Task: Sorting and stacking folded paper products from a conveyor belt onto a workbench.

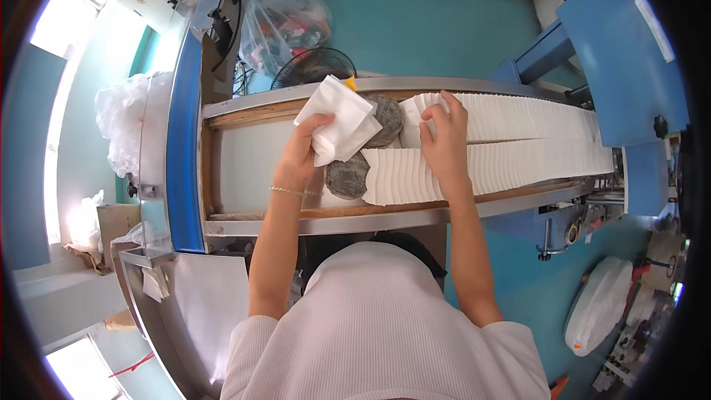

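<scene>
My left hand grips a small stack of flat white paper pieces, held up over the trough. Fingers and thumb pinch its lower left side; a bit of yellow shows at its top corner. My right hand is over the far row of white paper pieces, its fingers bent and apart, with nothing visible between them. A near row of the same pieces runs alongside. Two round grey weights stand at the left ends of the rows; the held stack partly covers the far one.
A long metal-edged trough with wooden inner strips carries the rows. Blue machine parts stand at its right end, and a blue upright at its left. Beyond it are a black fan and a clear plastic bag.
</scene>
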`<state>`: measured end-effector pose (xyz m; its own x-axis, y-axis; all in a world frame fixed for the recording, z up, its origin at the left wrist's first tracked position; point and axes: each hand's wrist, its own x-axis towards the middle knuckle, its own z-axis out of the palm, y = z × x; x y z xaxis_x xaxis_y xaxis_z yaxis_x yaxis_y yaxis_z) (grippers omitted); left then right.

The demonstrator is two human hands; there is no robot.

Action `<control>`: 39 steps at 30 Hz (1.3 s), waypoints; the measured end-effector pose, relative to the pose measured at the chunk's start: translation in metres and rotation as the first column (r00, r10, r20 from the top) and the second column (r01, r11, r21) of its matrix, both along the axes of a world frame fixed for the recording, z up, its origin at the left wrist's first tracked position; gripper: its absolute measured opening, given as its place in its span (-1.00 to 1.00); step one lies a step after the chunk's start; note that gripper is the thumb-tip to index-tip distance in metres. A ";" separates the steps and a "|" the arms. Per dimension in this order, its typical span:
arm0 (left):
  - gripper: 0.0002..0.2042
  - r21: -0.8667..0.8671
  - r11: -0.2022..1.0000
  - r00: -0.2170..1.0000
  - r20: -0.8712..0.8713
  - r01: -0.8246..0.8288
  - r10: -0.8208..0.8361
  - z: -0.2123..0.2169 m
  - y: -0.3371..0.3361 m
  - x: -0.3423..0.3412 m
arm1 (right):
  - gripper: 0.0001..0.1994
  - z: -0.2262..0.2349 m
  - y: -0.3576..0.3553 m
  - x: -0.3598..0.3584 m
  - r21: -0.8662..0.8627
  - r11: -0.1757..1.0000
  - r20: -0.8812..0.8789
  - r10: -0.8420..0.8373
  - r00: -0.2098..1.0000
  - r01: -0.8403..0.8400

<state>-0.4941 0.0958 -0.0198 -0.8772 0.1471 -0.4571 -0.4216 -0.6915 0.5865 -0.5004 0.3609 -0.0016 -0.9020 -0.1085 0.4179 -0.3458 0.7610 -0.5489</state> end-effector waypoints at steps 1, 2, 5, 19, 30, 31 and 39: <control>-0.53 0.053 0.998 1.000 -0.010 -0.025 0.026 -0.003 -0.002 0.000 | -0.73 0.000 0.000 0.000 0.015 1.000 0.008 -0.002 1.000 0.001; -0.52 0.105 0.993 0.998 -0.018 -0.050 0.053 -0.004 -0.003 0.000 | -0.73 0.000 0.000 0.001 0.018 1.000 0.009 -0.006 1.000 0.005; -0.53 0.105 0.994 0.999 -0.022 -0.036 0.038 -0.005 -0.006 0.000 | -0.77 0.000 -0.003 0.001 -0.009 0.999 0.009 -0.043 0.999 0.043; -0.55 0.079 0.997 0.999 -0.020 -0.023 0.024 -0.001 -0.009 -0.001 | -0.69 0.005 -0.020 0.005 0.133 0.986 -0.051 -0.096 0.994 0.102; -0.47 -0.036 0.998 0.995 -0.086 0.048 -0.051 0.010 -0.005 -0.005 | -0.76 0.017 -0.051 0.029 0.148 0.969 -0.042 -0.194 0.980 0.198; -0.48 -0.087 0.996 0.995 -0.096 -0.005 -0.004 0.011 -0.005 -0.003 | -0.76 0.020 -0.053 0.041 0.030 0.993 -0.039 -0.111 0.993 0.112; -0.55 -0.293 0.956 0.996 -0.084 0.001 -0.026 0.048 -0.036 0.079 | -0.82 0.016 -0.047 0.158 -0.261 0.935 -0.021 0.242 0.970 -0.239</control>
<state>-0.4156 0.0600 0.0285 -0.9138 0.0304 -0.4050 -0.3689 -0.4791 0.7965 -0.3425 0.3135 0.0139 -0.8674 -0.2117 0.4504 -0.4932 0.4864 -0.7212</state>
